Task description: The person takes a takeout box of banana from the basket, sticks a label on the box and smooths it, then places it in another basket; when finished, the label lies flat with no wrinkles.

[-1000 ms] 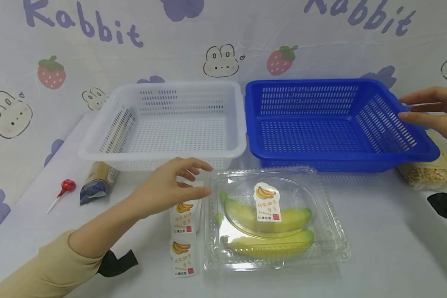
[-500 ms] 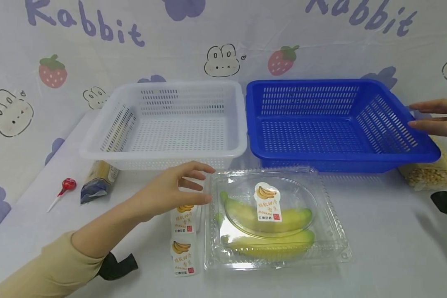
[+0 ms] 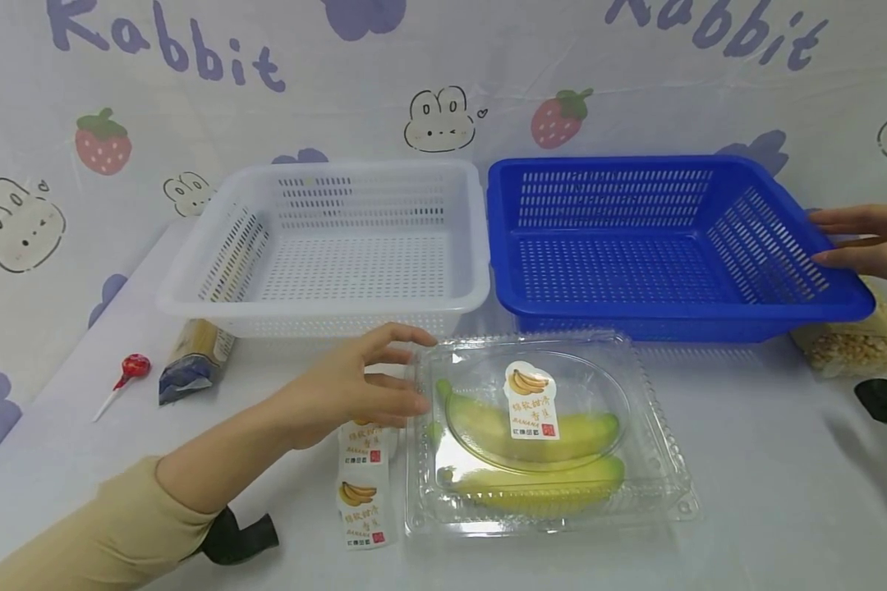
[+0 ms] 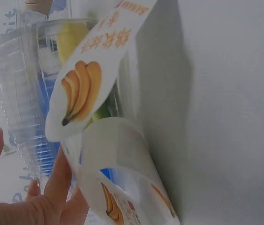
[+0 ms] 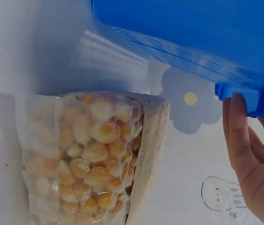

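Note:
A clear plastic clamshell box (image 3: 658, 460) with bananas (image 3: 540, 484) inside lies on the table in the head view. A banana label (image 3: 532, 402) is on its lid. My left hand (image 3: 384, 377) is at the box's upper left edge, fingers loosely bent and thumb apart. Beneath that hand, a strip of banana labels (image 3: 362, 509) runs down the table; the left wrist view shows its curled roll (image 4: 117, 150) against the box. My right hand (image 3: 875, 242) is at the right rim of the blue basket (image 3: 680, 310), its fairly straight fingers (image 5: 238, 122) touching the rim's lip.
Beside the blue basket stands a white basket (image 3: 325, 310). A lollipop (image 3: 135, 367) and a blue-ended packet (image 3: 195, 361) lie at the left. A clear pack of corn-like kernels (image 5: 94, 159) sits under the blue basket's right side. Black straps (image 3: 236, 538) show near both wrists.
My left hand has shifted slightly right and down to the box's edge. My right hand has moved right and down along the blue basket's rim. Box and baskets stay put.

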A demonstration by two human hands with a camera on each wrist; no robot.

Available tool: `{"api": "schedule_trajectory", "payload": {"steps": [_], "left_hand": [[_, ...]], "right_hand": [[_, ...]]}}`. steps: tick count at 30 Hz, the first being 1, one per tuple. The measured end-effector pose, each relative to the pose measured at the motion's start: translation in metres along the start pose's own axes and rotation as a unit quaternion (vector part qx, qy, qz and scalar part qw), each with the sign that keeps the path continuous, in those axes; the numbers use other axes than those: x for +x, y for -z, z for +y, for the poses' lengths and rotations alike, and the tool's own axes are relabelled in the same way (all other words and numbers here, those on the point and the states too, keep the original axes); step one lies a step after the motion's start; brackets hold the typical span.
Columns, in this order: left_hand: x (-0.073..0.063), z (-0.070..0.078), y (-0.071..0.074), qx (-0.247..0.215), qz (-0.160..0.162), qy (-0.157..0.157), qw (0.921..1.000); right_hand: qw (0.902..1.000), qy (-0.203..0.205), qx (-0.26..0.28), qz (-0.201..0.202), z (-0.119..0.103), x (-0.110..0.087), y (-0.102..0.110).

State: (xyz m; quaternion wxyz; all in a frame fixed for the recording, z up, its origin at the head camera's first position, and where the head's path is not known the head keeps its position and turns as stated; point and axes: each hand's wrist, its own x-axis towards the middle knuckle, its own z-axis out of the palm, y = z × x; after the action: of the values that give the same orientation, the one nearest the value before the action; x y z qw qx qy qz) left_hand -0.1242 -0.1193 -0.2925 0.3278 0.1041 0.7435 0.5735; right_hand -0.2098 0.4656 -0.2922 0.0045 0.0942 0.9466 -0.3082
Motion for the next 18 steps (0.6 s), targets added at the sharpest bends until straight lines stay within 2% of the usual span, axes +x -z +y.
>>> {"api": "schedule_trajectory", "payload": {"steps": [7,11,18], "left_hand": [[0.000,-0.003,-0.006,0.004,0.000,-0.008,1.0000],[-0.001,-0.004,-0.007,0.014,-0.006,-0.010,0.9998],[0.000,-0.005,-0.013,0.023,0.009,-0.011,0.9996]], "right_hand": [[0.9994,-0.015,0.025,-0.018,0.002,-0.002,0.000],[0.9996,-0.013,0.015,-0.018,0.005,0.001,-0.001],[0.9995,-0.013,0.020,-0.021,0.006,0.002,0.001]]}}
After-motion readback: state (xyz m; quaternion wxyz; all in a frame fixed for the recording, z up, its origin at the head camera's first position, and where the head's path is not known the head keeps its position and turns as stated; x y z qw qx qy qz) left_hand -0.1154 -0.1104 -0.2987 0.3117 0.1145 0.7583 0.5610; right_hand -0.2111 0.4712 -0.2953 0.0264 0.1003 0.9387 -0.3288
